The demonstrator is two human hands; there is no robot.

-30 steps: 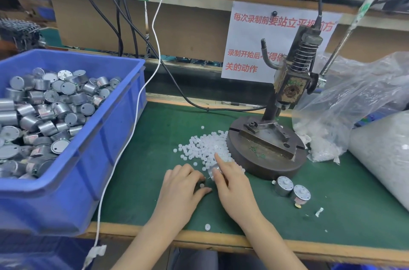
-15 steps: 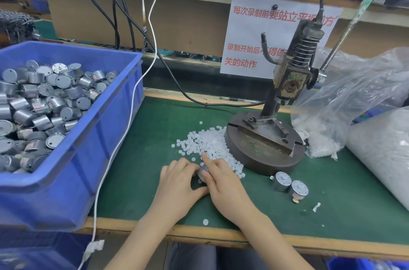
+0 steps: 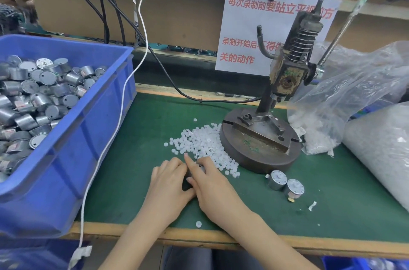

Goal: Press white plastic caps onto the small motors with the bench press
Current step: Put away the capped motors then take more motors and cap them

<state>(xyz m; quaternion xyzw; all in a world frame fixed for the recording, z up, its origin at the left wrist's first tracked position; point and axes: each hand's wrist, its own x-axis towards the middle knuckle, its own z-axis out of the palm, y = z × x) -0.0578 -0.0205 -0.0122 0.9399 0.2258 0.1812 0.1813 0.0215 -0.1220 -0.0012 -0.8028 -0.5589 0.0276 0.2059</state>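
At lower centre of the frame, a worker's left hand and right hand meet over a small motor, mostly hidden between them on the green table. Both hands' fingers are curled around it, and the right forefinger reaches the edge of a pile of white caps. The press stands just right of the pile, with two motors below it. A blue bin of motors fills the left.
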